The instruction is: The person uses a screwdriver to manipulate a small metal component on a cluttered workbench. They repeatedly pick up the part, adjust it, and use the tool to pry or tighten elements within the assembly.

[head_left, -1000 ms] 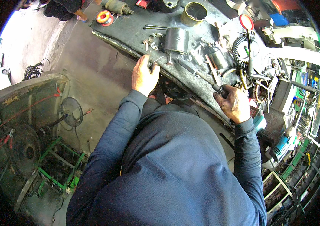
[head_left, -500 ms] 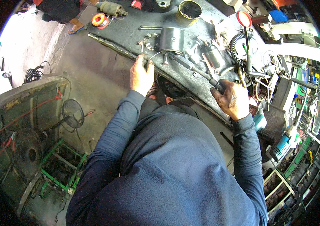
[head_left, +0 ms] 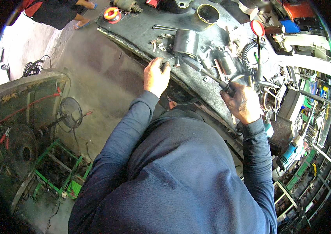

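Note:
My left hand (head_left: 156, 77) pinches a thin wire (head_left: 172, 59) at the front edge of the dark workbench (head_left: 134, 37). My right hand (head_left: 240, 100) grips the black handle of a long tool (head_left: 210, 74); its thick grey head (head_left: 192, 64) lies close to the wire's end, beside a black metal cylinder (head_left: 185, 43). A small upright bolt (head_left: 177, 61) stands near my left fingertips. Small metal pieces (head_left: 159, 42) lie left of the cylinder, and a silver cylinder (head_left: 226, 63) sits beyond the tool's shaft.
An orange-red spool (head_left: 111, 15), a yellowish can (head_left: 207, 16) and a coiled black cable (head_left: 250, 58) are on the bench. A teal power tool (head_left: 290, 153) is at the right. A panel with steering wheel (head_left: 70, 112) stands left; a person's legs (head_left: 81, 19) show at the top left.
Over the last half second the bench has shifted slightly right in view, along with my left hand. The other person's legs have moved and show more fully. Both my grips look the same.

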The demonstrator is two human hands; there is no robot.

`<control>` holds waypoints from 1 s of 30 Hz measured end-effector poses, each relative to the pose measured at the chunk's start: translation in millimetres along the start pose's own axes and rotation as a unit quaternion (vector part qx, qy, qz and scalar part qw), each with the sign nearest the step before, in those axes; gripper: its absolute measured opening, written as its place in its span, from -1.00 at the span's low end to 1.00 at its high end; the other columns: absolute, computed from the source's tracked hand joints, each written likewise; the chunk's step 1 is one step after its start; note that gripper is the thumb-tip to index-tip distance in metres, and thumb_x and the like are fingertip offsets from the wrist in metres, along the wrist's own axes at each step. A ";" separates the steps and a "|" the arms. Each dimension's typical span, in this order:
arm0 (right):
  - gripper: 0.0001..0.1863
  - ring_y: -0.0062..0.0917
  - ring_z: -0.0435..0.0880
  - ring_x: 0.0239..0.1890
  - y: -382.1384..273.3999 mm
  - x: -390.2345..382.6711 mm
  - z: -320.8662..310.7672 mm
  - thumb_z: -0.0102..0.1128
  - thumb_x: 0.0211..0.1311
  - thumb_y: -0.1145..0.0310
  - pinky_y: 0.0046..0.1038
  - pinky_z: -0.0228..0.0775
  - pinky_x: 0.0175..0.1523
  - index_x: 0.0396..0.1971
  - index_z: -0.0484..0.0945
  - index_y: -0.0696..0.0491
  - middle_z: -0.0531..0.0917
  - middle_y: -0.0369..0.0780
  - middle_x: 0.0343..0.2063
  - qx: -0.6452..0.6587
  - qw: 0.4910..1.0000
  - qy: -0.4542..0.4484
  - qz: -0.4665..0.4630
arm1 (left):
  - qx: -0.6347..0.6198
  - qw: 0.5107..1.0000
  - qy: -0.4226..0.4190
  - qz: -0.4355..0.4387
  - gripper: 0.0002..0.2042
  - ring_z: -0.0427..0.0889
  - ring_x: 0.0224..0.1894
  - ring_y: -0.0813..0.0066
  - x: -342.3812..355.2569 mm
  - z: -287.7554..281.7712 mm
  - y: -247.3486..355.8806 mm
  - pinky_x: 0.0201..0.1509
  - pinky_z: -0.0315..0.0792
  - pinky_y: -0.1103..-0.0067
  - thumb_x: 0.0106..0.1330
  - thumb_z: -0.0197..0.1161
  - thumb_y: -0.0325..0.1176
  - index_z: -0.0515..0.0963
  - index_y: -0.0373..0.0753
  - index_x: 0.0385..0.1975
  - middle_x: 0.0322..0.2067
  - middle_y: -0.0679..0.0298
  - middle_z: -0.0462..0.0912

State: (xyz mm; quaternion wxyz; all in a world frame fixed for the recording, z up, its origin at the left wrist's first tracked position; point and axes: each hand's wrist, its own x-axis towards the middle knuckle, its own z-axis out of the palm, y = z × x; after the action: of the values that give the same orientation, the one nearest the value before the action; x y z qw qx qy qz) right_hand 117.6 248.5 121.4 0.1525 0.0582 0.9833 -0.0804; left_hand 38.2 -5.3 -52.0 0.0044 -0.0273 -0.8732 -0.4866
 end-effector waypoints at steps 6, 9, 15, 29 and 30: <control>-0.73 -0.13 0.76 -0.44 -6.6 2.3 -8.5 0.40 0.12 0.13 -0.17 0.59 -0.29 -0.35 0.70 0.03 0.71 -0.06 -0.53 0.012 0.999 0.012 -0.027 | -0.010 1.000 -0.004 0.006 -0.72 0.73 -0.04 -0.09 1.7 1.1 -3.3 0.07 0.57 0.28 0.32 0.36 -0.32 0.64 -0.43 -0.12 -0.12 -0.12 0.73; -0.74 -0.13 0.74 -0.45 -7.0 3.0 -9.0 0.40 0.12 0.16 -0.17 0.57 -0.29 -0.33 0.68 0.03 0.69 -0.07 -0.54 -0.007 0.997 0.036 -0.060 | -0.015 1.000 0.000 0.004 -0.72 0.73 -0.05 -0.09 0.8 1.1 -2.8 0.07 0.58 0.28 0.32 0.36 -0.32 0.64 -0.43 -0.12 -0.12 -0.12 0.73; -0.75 -0.14 0.73 -0.46 -5.4 2.1 -6.1 0.41 0.12 0.22 -0.17 0.56 -0.29 -0.28 0.65 0.03 0.69 -0.09 -0.51 -0.019 0.987 0.113 -0.111 | -0.020 1.000 0.009 0.002 -0.69 0.72 -0.03 -0.10 0.5 3.8 -4.7 0.10 0.57 0.27 0.32 0.36 -0.32 0.63 -0.45 -0.10 -0.11 -0.16 0.72; -0.71 -0.15 0.74 -0.44 -13.1 9.3 -19.2 0.42 0.11 0.20 -0.18 0.59 -0.30 -0.22 0.67 0.02 0.69 -0.08 -0.48 -0.057 0.990 0.071 -0.107 | -0.019 0.999 0.017 0.028 -0.70 0.68 -0.04 -0.15 0.9 8.0 -13.1 0.08 0.55 0.22 0.25 0.36 -0.36 0.61 -0.44 -0.10 -0.12 -0.15 0.69; -0.72 -0.14 0.74 -0.41 -14.0 9.4 -20.0 0.43 0.11 0.19 -0.18 0.59 -0.28 -0.25 0.67 0.04 0.70 -0.07 -0.47 -0.052 0.991 0.069 -0.100 | -0.018 0.999 0.016 0.027 -0.70 0.68 -0.04 -0.15 0.7 7.8 -12.8 0.08 0.55 0.22 0.25 0.36 -0.37 0.61 -0.44 -0.11 -0.12 -0.14 0.69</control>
State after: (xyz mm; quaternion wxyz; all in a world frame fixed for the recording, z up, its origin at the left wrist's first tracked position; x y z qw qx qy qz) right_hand 101.0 239.2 139.3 0.0786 -0.0429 0.9952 -0.0394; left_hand 37.0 -5.3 -66.9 0.0308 -0.0427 -0.8632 -0.5021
